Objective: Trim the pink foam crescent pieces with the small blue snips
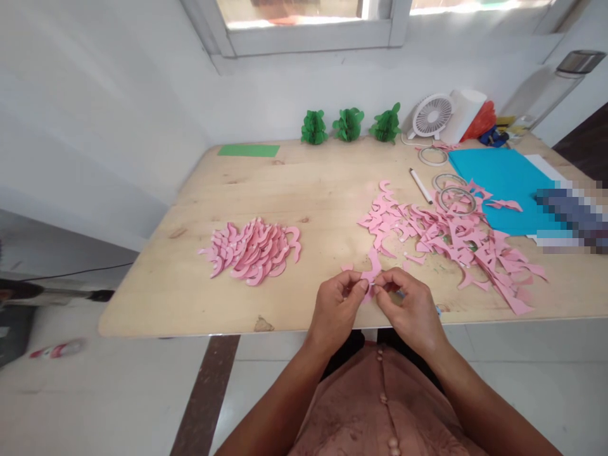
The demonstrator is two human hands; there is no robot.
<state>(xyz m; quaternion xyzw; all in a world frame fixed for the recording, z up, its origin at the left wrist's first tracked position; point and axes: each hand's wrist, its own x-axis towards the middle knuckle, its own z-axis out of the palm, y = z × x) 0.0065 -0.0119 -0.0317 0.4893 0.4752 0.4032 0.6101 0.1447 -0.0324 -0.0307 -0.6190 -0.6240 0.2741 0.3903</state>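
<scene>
"Fingers (357, 292) of the left hand (332, 310) pinch a wavy pink strip (373, 265) above the front part of a wooden table (323, 190); thumb and forefinger of the right hand (414, 310) are drawn together on a small white bit (372, 284) at its right edge."

"Which way does the strip point?"

"Away from the person, toward the window (308, 43) — its long axis runs roughly front to back, the curved far end just beside loose pink scraps (463, 237)."

"And what is hard to make out?"

"Its near end, mostly covered by fingertips. The white bit is too tiny to identify. Something blue (438, 310) shows beside the right hand, largely hidden. At far right, a pixelated patch (574, 215) masks part of the table — and the upper border cuts off the window."
</scene>
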